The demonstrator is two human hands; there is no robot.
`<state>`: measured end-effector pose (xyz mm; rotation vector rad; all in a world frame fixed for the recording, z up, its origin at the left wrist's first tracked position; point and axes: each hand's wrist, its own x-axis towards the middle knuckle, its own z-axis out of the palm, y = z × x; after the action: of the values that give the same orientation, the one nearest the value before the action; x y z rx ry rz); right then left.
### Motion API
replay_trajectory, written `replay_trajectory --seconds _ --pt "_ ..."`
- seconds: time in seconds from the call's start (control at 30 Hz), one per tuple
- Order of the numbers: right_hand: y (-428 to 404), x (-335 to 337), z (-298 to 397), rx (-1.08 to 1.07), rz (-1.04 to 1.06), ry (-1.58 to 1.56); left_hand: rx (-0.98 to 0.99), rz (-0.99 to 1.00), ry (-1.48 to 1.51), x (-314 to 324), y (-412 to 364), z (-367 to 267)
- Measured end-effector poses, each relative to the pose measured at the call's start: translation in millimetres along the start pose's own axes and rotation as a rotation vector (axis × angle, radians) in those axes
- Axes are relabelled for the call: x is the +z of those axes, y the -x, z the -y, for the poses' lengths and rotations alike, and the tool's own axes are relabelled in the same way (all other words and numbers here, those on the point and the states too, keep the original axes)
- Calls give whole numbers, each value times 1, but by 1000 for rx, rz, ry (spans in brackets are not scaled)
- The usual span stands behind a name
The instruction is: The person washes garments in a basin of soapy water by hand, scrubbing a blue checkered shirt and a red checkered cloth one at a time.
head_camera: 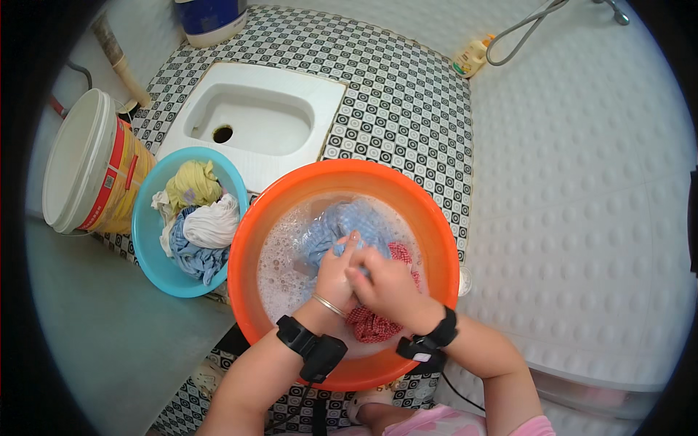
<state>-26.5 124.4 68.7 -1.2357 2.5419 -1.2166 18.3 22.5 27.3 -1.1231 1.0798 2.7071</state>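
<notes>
A large orange plastic basin (343, 170) of sudsy water stands before me. In it a light blue checked garment (357, 215) lies partly under water, bunched towards the far side. My left hand (335, 272) grips a fold of this cloth, its thumb pointing up. Pressed against it, my right hand (384, 283) has its fingers curled over the same fold. How much cloth lies between the palms is hidden. Beneath and beside my right hand is a red-and-white checked cloth (376, 327), wet and crumpled. Foam bubbles cover the water to the left of my hands.
Touching the orange basin on the left is a turquoise basin (188, 289) of wrung clothes. Behind are a squat toilet (262, 122) and a large lidded bucket (76, 163). A yellow bottle (471, 57) and a shower hose (518, 32) are by the right wall (567, 218).
</notes>
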Motion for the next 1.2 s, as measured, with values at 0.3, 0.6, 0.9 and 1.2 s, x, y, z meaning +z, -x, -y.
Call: replay_trajectory --seconds 0.3,0.6,0.9,1.2 --pt "11 18 4 -119 87 39 -32 80 16 -17 -11 5" --pt "-17 55 -93 106 518 393 182 -68 -85 -58 -52 -8" --pt "-14 83 -116 -8 957 432 13 -457 -562 -97 -61 31" --pt "-108 90 -174 716 425 -312 -6 -396 -52 -131 -73 47"
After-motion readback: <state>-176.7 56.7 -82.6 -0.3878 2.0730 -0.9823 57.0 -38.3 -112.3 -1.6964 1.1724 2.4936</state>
